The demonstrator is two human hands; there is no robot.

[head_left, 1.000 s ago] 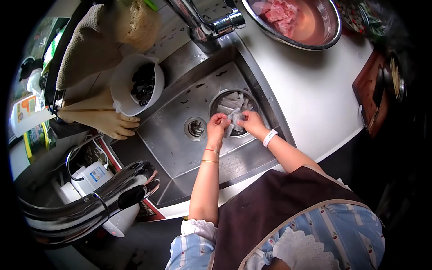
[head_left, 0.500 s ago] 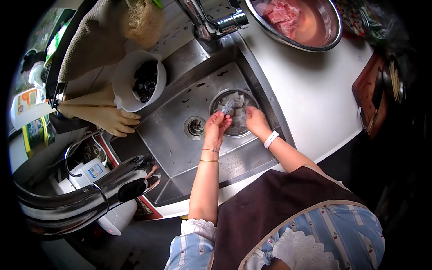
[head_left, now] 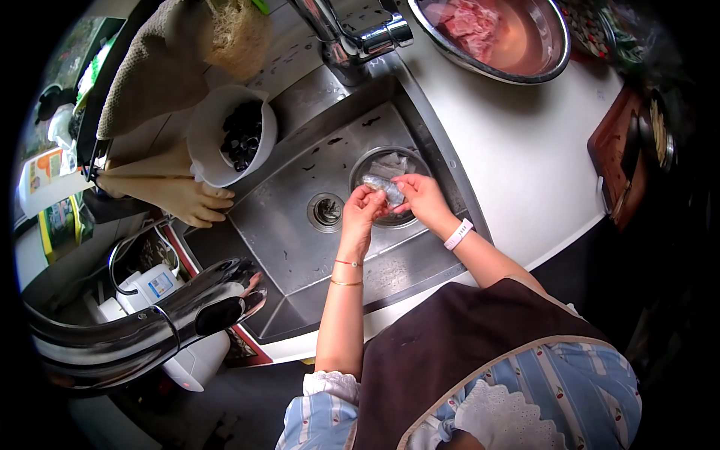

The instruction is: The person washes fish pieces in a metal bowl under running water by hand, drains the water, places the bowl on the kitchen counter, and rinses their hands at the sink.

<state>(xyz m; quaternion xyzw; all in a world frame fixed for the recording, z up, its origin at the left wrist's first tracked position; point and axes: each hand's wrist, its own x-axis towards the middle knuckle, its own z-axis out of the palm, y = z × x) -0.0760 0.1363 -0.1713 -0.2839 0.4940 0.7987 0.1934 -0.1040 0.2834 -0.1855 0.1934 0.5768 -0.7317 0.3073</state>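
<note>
Over a round metal bowl [head_left: 361,166] in the steel sink [head_left: 289,247], both hands pinch one silvery grey piece [head_left: 386,190], perhaps fish. My left hand [head_left: 363,209] has its fingers closed on the lower left side of the piece. My right hand [head_left: 420,196], a pale band on its wrist, grips the right side. More silvery pieces [head_left: 390,164] lie in the bowl, partly hidden by the hands. Left of the bowl is the drain [head_left: 327,212], with dark scraps in it.
A white container [head_left: 199,146] with dark pieces stands at the sink's left edge, beside rubber gloves [head_left: 180,196]. The faucet [head_left: 346,56] rises behind. A metal bowl of pink meat [head_left: 474,30] sits upper right; a brown board [head_left: 611,142] lies far right.
My right hand has moved up and left from the bowl's right side onto the piece in my left hand. The piece now lies more level between both hands.
</note>
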